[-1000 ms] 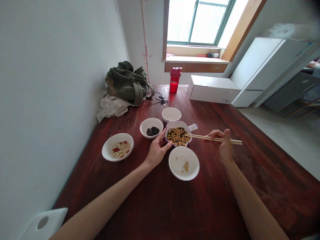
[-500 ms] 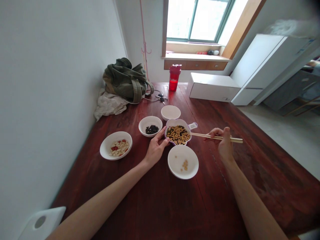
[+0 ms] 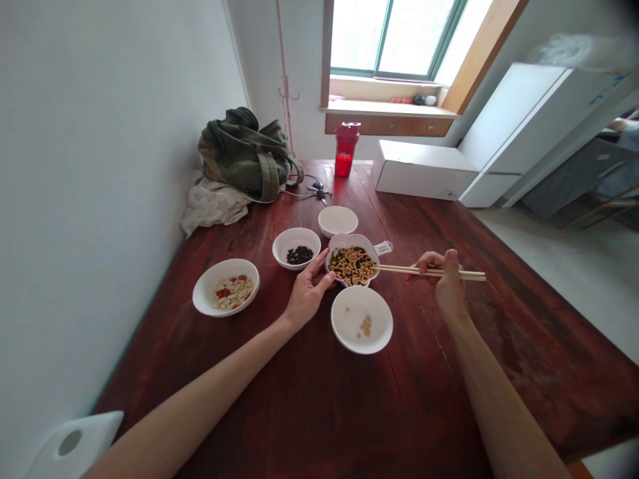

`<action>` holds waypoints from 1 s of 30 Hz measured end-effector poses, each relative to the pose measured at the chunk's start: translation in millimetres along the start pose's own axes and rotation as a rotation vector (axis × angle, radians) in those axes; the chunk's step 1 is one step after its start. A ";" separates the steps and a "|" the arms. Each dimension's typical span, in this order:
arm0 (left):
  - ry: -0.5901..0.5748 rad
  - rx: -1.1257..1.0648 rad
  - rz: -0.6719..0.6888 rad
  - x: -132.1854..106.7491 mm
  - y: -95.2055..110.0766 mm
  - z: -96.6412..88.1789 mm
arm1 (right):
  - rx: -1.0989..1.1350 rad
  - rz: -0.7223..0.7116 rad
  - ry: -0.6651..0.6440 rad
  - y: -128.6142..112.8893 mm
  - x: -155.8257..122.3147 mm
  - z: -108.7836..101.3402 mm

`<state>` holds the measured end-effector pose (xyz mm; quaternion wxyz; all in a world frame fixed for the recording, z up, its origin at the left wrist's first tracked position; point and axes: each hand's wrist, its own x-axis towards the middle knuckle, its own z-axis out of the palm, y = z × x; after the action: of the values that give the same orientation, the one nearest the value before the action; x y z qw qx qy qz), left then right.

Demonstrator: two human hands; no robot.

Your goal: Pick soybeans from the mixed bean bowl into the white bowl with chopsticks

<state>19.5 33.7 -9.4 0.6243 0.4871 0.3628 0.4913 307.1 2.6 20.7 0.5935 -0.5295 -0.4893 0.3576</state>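
My left hand [image 3: 305, 294] cups the left rim of a purple bowl [image 3: 344, 240] filled with mixed yellow and dark beans. My right hand [image 3: 446, 282] grips a pair of wooden chopsticks [image 3: 424, 271] whose tips reach the right edge of that bowl. Just in front sits a white bowl [image 3: 349, 332] holding a few yellow beans. To the left are a white bowl of black beans [image 3: 296, 246] and a white bowl of pale and red pieces [image 3: 225, 291]. An empty white bowl [image 3: 338, 220] stands behind.
On the dark red wooden table [image 3: 319, 412], a green bag [image 3: 243, 155] on a cloth, keys [image 3: 318, 191], a red bottle [image 3: 346, 148] and a white box [image 3: 424, 171] lie at the far end. White wall at left; a white object [image 3: 70, 444] at near left.
The view has tilted slightly, so everything sits a little lower-left in frame. Both hands keep their hold; the chopstick tips have drawn back slightly toward the purple bowl's right rim.
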 end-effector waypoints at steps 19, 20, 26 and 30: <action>0.001 0.014 0.006 -1.9 4.9 2.4 | 0.073 -0.033 -0.025 3.7 0.3 2.5; 0.002 0.016 0.005 -2.0 4.9 2.5 | 0.066 -0.032 -0.023 4.2 0.4 2.3; -0.003 0.009 0.015 -2.8 5.8 2.9 | 0.056 -0.023 -0.011 4.7 0.5 2.3; 0.000 0.019 0.002 -3.0 6.8 3.4 | 0.059 -0.027 -0.017 2.8 -0.4 4.0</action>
<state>20.1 30.3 -2.0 0.6191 0.4934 0.3669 0.4884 303.4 3.8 17.8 0.6093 -0.5021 -0.4909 0.3683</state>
